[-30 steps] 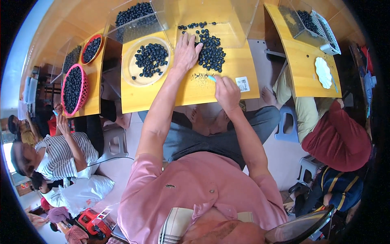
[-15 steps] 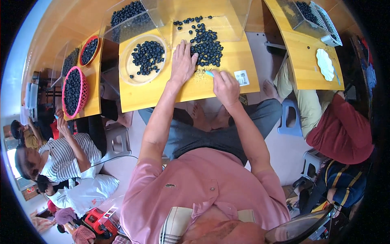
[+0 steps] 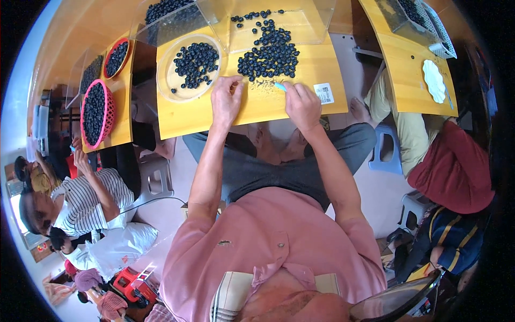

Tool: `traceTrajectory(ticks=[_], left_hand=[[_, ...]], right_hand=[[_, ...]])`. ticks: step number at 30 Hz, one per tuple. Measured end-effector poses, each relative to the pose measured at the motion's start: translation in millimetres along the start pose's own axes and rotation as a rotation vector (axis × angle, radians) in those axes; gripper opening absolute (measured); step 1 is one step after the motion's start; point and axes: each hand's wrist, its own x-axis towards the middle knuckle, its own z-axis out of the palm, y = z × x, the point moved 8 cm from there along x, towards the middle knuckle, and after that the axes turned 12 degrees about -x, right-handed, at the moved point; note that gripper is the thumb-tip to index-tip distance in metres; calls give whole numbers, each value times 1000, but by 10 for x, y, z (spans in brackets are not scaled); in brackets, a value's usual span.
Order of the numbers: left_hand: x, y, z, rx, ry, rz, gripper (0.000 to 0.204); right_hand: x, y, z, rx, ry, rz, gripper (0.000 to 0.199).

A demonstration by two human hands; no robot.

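Note:
A heap of small, round, blue-black, berry-like pieces (image 3: 268,60) lies on the yellow table in front of me. My left hand (image 3: 226,100) is at the heap's near left corner, fingers curled and pressed together; what they pinch, if anything, I cannot make out. My right hand (image 3: 303,105) grips a slim light blue tool (image 3: 279,86), its tip pointing left toward the heap. Pale brown crumbs (image 3: 266,86) are scattered between the hands. Left of the heap, a round clear tray (image 3: 164,88) holds more of the dark pieces.
A clear box (image 3: 177,24) of dark pieces stands at the far left of my table (image 3: 188,121). A white printed card (image 3: 323,93) lies right of my right hand. A pink basket (image 3: 110,115) sits on the left table, where another person works. A white scalloped dish (image 3: 433,81) rests on the right table.
My left hand has drawn back from the heap's left side toward me, its fingers now curled. The heap has spread out leftward. My right hand keeps the blue tool, slightly shifted.

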Motion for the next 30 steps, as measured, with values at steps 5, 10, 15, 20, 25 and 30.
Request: traceTrajectory(ticks=[5, 10, 15, 20, 25, 30], left_hand=[[102, 106, 238, 137, -58, 44, 22], [144, 131, 299, 202, -53, 54, 23], [69, -25, 212, -183, 46, -233, 24], [-38, -95, 326, -482, 92, -239, 25], [-145, -11, 545, -651, 145, -231, 24], [-170, 50, 562, -451, 87, -120, 21]], right_hand=[[-15, 2, -2, 8, -17, 6, 20], [-6, -5, -9, 48, -14, 10, 20], [-6, 7, -13, 29, -22, 13, 21], [1, -2, 4, 15, -42, -2, 21], [5, -4, -9, 32, -32, -5, 22], [-14, -12, -2, 35, -16, -16, 22]])
